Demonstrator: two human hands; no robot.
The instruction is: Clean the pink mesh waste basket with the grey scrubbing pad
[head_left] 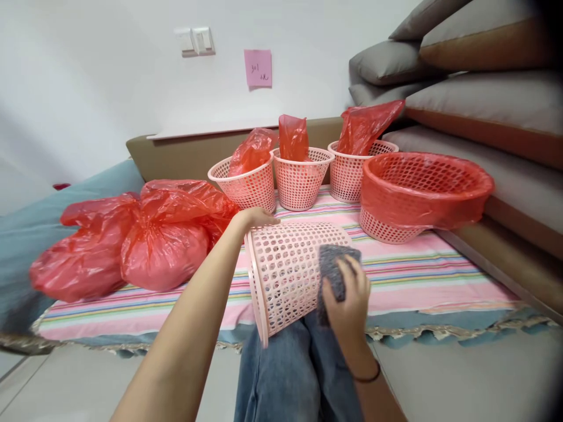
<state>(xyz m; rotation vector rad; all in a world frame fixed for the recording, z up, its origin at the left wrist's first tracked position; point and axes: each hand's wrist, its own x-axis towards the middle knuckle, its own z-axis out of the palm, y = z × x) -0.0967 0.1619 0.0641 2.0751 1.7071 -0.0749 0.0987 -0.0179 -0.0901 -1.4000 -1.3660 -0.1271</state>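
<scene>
A pink perforated plastic basket (290, 264) lies on its side above my knees, its wide rim facing left. My left hand (257, 217) grips the top of that rim, the fingers partly hidden behind it. In my right hand (350, 299) is a dark grey cloth (331, 275), pressed against the basket's base end at the right. The cloth is folded or bunched, and its lower part hangs beside the basket.
Behind stand three pink baskets (301, 181) with red plastic bags in them. At right is a basket lined with a red bag (422, 202), near stacked cushions (488, 99). Filled red bags (165, 252) sit at left on the striped cloth (404, 275).
</scene>
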